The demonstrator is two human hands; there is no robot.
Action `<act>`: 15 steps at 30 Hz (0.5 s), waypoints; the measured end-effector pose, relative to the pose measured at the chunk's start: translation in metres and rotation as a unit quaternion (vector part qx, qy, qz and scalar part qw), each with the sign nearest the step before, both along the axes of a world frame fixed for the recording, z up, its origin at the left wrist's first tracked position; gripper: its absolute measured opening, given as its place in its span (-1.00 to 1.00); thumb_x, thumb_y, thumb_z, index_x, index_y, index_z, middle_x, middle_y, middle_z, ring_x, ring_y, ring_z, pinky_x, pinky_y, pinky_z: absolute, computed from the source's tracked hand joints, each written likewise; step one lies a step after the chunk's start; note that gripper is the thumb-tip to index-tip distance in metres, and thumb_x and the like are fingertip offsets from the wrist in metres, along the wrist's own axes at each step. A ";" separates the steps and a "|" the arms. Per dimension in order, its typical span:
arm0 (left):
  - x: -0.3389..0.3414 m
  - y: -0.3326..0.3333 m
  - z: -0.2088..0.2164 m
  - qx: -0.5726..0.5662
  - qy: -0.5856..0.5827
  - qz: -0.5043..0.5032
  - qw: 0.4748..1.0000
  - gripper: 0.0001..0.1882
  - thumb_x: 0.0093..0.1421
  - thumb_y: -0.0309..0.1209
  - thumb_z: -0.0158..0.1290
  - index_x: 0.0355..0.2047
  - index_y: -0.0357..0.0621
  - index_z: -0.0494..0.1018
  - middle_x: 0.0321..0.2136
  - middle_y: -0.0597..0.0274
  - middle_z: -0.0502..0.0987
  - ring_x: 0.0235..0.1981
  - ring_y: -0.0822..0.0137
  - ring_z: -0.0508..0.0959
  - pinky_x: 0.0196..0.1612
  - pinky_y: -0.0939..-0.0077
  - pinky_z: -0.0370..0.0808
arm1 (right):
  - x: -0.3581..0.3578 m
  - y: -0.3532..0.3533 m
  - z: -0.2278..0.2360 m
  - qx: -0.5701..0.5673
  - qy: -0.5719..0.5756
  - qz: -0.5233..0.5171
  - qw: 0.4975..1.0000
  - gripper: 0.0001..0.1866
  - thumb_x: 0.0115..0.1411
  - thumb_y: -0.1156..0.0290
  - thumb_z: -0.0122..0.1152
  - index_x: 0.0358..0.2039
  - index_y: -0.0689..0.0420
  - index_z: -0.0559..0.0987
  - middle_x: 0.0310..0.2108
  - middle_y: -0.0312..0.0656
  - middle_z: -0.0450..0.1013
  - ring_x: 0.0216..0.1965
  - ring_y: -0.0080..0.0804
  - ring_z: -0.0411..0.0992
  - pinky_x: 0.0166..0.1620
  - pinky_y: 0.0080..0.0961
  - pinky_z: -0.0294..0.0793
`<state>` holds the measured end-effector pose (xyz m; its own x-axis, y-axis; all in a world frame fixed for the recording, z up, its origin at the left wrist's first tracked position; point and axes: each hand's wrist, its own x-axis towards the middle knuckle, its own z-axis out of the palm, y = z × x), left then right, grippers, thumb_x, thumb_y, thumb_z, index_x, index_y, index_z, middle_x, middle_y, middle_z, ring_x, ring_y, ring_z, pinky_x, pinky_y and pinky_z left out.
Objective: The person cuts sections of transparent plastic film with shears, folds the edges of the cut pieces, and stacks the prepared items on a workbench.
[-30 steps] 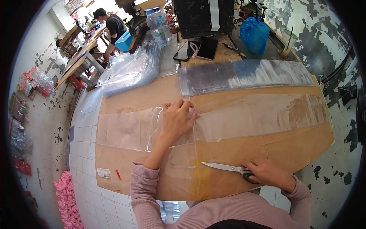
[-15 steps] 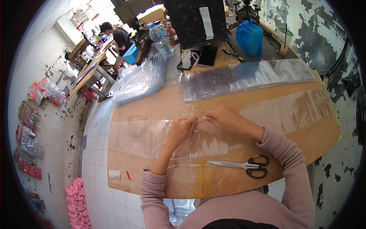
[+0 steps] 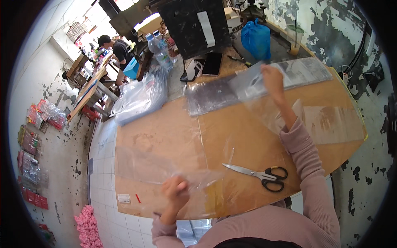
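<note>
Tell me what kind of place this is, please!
It looks like a small workshop, though I can't be sure. The right hand holds a clear plastic sheet, scissors lie on the big worktable, and another person is at a bench farther back.

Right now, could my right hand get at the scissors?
Probably yes: the scissors lie on the table, seemingly uncovered. But your right hand is raised, gripping clear plastic film, so it would likely need to let go first.
</note>
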<state>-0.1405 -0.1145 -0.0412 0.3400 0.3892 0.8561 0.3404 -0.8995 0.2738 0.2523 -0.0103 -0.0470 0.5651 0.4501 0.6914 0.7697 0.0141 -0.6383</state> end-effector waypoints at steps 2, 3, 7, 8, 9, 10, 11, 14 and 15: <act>-0.045 -0.023 -0.007 -0.084 -0.039 0.115 0.989 -0.49 0.27 -0.22 -0.19 -0.81 -0.14 0.10 -0.84 0.37 0.18 -0.81 0.55 0.17 -0.77 0.64 0.08 | 0.045 -0.016 0.013 -0.074 0.053 -0.058 0.994 -0.72 0.13 0.26 -0.03 -0.37 0.20 0.55 -0.39 0.05 0.46 -0.33 0.05 0.41 -0.26 -0.26 0.37; -0.055 -0.022 -0.006 -0.150 -0.102 0.053 0.982 -0.54 0.22 -0.29 -0.14 -0.81 -0.17 0.13 -0.85 0.37 0.17 -0.81 0.55 0.18 -0.76 0.63 0.07 | 0.062 -0.013 0.024 -0.139 0.099 -0.103 0.980 -0.73 0.13 0.28 -0.03 -0.34 0.20 0.55 -0.36 0.04 0.47 -0.32 0.01 0.42 -0.24 -0.30 0.38; -0.056 0.006 0.037 -0.291 -0.037 0.077 0.953 -0.62 0.16 -0.27 -0.04 -0.71 -0.26 0.34 -0.87 0.39 0.20 -0.80 0.62 0.18 -0.74 0.64 0.05 | -0.005 -0.004 0.004 -0.047 0.042 0.253 0.965 -0.76 0.13 0.33 -0.02 -0.31 0.19 0.55 -0.38 0.00 0.48 -0.36 -0.15 0.46 -0.27 -0.39 0.40; -0.042 0.021 0.050 -0.308 0.002 0.084 0.948 -0.63 0.16 -0.23 -0.02 -0.64 -0.27 0.40 -0.88 0.38 0.19 -0.80 0.63 0.17 -0.74 0.65 0.05 | -0.027 -0.005 0.000 -0.051 -0.007 0.351 0.935 -0.77 0.13 0.35 0.00 -0.31 0.19 0.55 -0.40 -0.02 0.49 -0.38 -0.20 0.46 -0.29 -0.42 0.40; -0.027 0.033 0.061 -0.332 0.053 0.051 0.940 -0.68 0.14 -0.22 0.00 -0.56 -0.25 0.44 -0.88 0.35 0.21 -0.81 0.61 0.18 -0.73 0.62 0.08 | -0.062 -0.019 0.015 -0.103 -0.028 0.417 0.902 -0.80 0.11 0.36 0.04 -0.32 0.19 0.55 -0.40 -0.04 0.49 -0.41 -0.18 0.46 -0.32 -0.39 0.39; -0.005 0.042 0.067 -0.355 0.104 0.010 0.929 -0.72 0.12 -0.22 0.02 -0.49 -0.23 0.47 -0.88 0.33 0.23 -0.81 0.59 0.20 -0.72 0.60 0.10 | -0.084 -0.026 0.023 -0.155 -0.040 0.445 0.881 -0.80 0.11 0.35 0.05 -0.36 0.19 0.55 -0.42 -0.05 0.49 -0.42 -0.18 0.46 -0.33 -0.38 0.39; 0.015 0.052 0.068 -0.342 0.177 0.006 0.923 -0.74 0.11 -0.26 0.01 -0.44 -0.24 0.48 -0.86 0.35 0.26 -0.80 0.59 0.18 -0.70 0.59 0.09 | -0.099 -0.031 0.030 -0.204 -0.053 0.469 0.857 -0.80 0.11 0.34 0.06 -0.40 0.20 0.55 -0.44 -0.06 0.49 -0.43 -0.18 0.46 -0.33 -0.37 0.39; 0.065 0.077 0.057 -0.388 0.284 -0.014 0.877 -0.78 0.09 -0.33 0.04 -0.39 -0.28 0.49 -0.74 0.33 0.42 -0.73 0.59 0.25 -0.63 0.60 0.16 | -0.128 -0.044 0.038 -0.237 -0.061 0.512 0.824 -0.68 0.10 0.15 0.09 -0.32 0.17 0.51 -0.57 -0.06 0.45 -0.48 -0.16 0.45 -0.36 -0.32 0.38; 0.067 0.086 0.048 -0.386 0.284 -0.013 0.878 -0.78 0.09 -0.33 0.04 -0.39 -0.28 0.49 -0.74 0.33 0.42 -0.73 0.59 0.25 -0.63 0.60 0.16 | -0.126 -0.049 0.045 -0.235 -0.062 0.511 0.825 -0.68 0.10 0.15 0.09 -0.32 0.17 0.51 -0.57 -0.06 0.45 -0.48 -0.16 0.45 -0.36 -0.32 0.38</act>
<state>-0.0735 -0.0283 0.0072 0.6446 0.7639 0.0309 0.6005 -0.5309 0.5980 0.1260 -0.0598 -0.0023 -0.3373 0.8820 0.3290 0.5692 0.4694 -0.6750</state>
